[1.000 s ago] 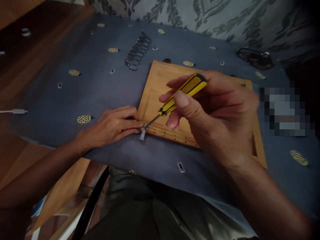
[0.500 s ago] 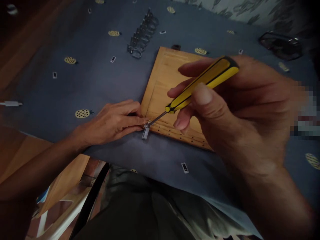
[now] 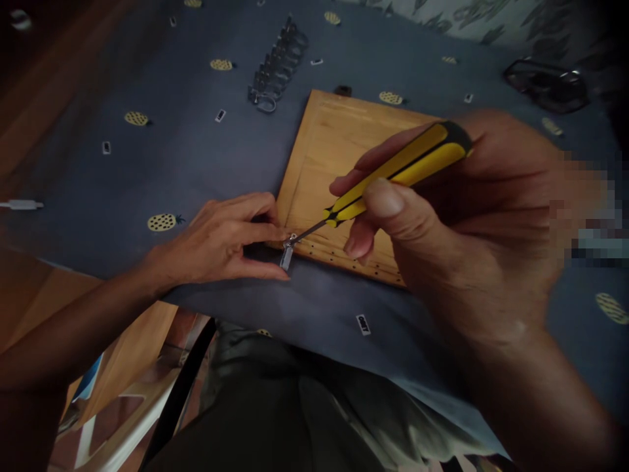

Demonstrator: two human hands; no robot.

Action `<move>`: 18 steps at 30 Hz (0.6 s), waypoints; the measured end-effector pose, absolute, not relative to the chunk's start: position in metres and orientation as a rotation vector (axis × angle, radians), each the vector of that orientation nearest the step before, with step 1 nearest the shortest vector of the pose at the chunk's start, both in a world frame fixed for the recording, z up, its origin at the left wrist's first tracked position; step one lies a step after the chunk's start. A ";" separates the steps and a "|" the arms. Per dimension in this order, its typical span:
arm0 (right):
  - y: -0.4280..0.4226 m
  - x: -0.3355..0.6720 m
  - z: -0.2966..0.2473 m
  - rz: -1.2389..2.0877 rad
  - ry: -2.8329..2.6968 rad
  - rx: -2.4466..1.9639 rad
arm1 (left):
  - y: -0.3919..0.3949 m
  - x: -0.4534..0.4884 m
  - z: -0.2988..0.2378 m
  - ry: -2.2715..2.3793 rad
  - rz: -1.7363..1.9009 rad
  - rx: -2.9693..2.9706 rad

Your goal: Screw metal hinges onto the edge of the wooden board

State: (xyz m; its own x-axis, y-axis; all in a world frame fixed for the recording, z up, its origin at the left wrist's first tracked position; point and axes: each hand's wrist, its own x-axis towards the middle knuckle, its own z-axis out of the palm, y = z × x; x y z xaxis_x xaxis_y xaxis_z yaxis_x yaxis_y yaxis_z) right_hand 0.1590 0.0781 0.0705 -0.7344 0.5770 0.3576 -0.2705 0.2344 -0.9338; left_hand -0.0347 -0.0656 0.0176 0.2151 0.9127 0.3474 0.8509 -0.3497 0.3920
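A small metal bracket (image 3: 286,254) sits at the near left corner of a wooden board (image 3: 330,149), hanging partly over its edge onto the blue cloth (image 3: 162,164). The left hand (image 3: 223,237) pinches this bracket, with the forefinger above and the thumb below it. The metal tip of a yellow and black screwdriver (image 3: 393,172) meets the top of the bracket. The right hand (image 3: 472,223) is closed around the screwdriver's handle, thumb pressed along its side, with the shaft slanting down to the left. A row of small holes runs along the board's near edge. The board lies flat on the cloth, which is printed with pineapples. Further back on the cloth lies a row of metal hooks (image 3: 278,65), well apart from both hands. A dark object (image 3: 548,85) rests near the far right corner.
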 end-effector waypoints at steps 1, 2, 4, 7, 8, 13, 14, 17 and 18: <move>0.078 0.158 0.070 1.587 -1.813 -0.262 | -0.066 -0.034 0.017 1.715 0.817 2.347; 0.079 0.157 0.070 1.609 -1.793 -0.247 | -0.066 -0.034 0.017 1.710 0.835 2.343; 0.079 0.155 0.070 1.666 -1.733 -0.219 | -0.066 -0.034 0.016 1.706 0.849 2.332; 0.081 0.154 0.071 1.708 -1.694 -0.231 | -0.066 -0.035 0.017 1.716 0.831 2.307; 0.082 0.154 0.072 1.708 -1.705 -0.242 | -0.066 -0.035 0.017 1.718 0.824 2.297; 0.086 0.161 0.074 1.595 -1.887 -0.288 | -0.067 -0.033 0.019 1.709 0.821 2.239; 0.085 0.161 0.074 1.598 -1.908 -0.297 | -0.067 -0.033 0.018 1.709 0.830 2.233; 0.081 0.160 0.072 1.680 -1.839 -0.297 | -0.067 -0.032 0.016 1.721 0.852 2.258; 0.080 0.159 0.071 1.679 -1.814 -0.296 | -0.067 -0.032 0.016 1.723 0.857 2.269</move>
